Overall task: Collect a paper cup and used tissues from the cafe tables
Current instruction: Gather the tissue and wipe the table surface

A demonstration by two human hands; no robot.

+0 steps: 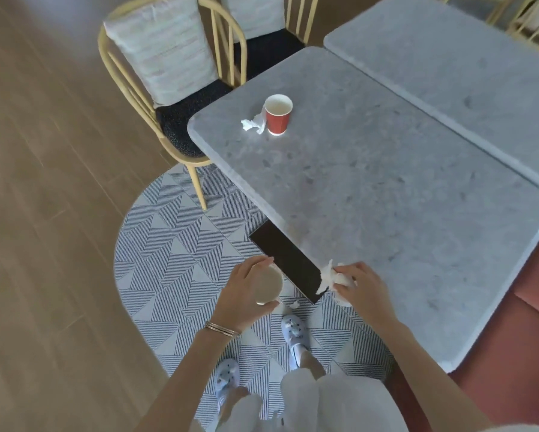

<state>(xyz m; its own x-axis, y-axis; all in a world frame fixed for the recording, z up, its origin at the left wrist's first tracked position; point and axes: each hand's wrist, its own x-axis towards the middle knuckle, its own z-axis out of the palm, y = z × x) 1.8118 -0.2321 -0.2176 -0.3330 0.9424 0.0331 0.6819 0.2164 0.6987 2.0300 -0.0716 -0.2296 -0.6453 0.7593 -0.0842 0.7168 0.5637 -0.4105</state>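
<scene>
A red paper cup (277,115) stands upright on the grey marble table (371,188), near its far left corner. A crumpled white tissue (254,123) lies touching the cup's left side. My left hand (246,294) grips another paper cup (269,285) from above, held over the floor beside the table; its pale inside shows. My right hand (360,286) is closed on a wad of used tissues (332,277) at the table's near left edge. A small white tissue scrap (294,304) lies on the floor by my feet.
Two wooden chairs (168,88) with cushions stand at the table's far left. A second marble table (467,76) adjoins on the right. A red bench (511,353) runs along the near right. The black table base (285,260) sits on a patterned tile patch.
</scene>
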